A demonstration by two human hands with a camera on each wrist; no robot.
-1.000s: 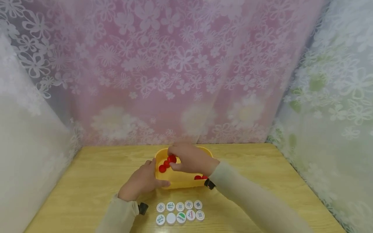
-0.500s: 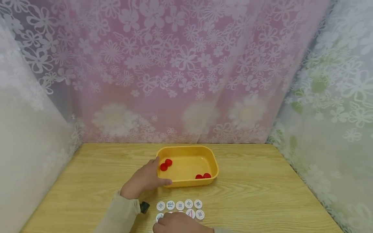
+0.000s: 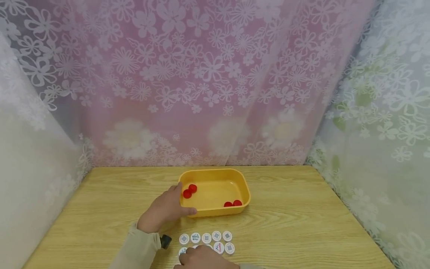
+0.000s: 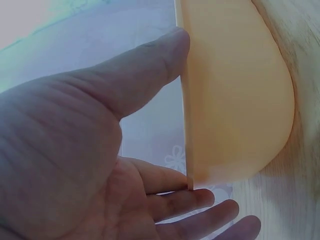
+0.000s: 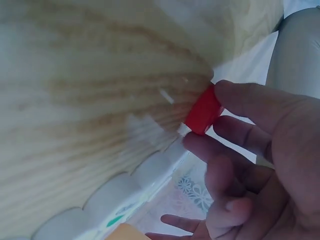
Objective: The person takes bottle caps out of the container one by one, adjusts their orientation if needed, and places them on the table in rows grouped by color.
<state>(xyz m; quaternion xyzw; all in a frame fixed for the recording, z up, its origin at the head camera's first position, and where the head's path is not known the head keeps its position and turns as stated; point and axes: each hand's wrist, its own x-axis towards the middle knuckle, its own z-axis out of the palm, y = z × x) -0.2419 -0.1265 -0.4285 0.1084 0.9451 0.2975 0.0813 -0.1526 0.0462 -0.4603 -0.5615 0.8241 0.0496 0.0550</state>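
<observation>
1. One red cap [image 5: 204,111] pinched between thumb and fingers of the right hand [image 3: 206,257]; it sits near the end of the white row, contact with the table [image 3: 302,216] unclear.
2. Change over 1.0 s: right hand has gone from inside the yellow tub [image 3: 215,213] to the near table, where it now covers part of the front row of white caps [image 3: 216,235].
3. Left hand [image 3: 164,209] unmoved: thumb and fingers spread apart, touching the tub's rim at its left end.
4. Tub contents now: two red caps at left [image 3: 192,188], two at right [image 3: 237,203].
5. Back row of five white caps unchanged.
</observation>
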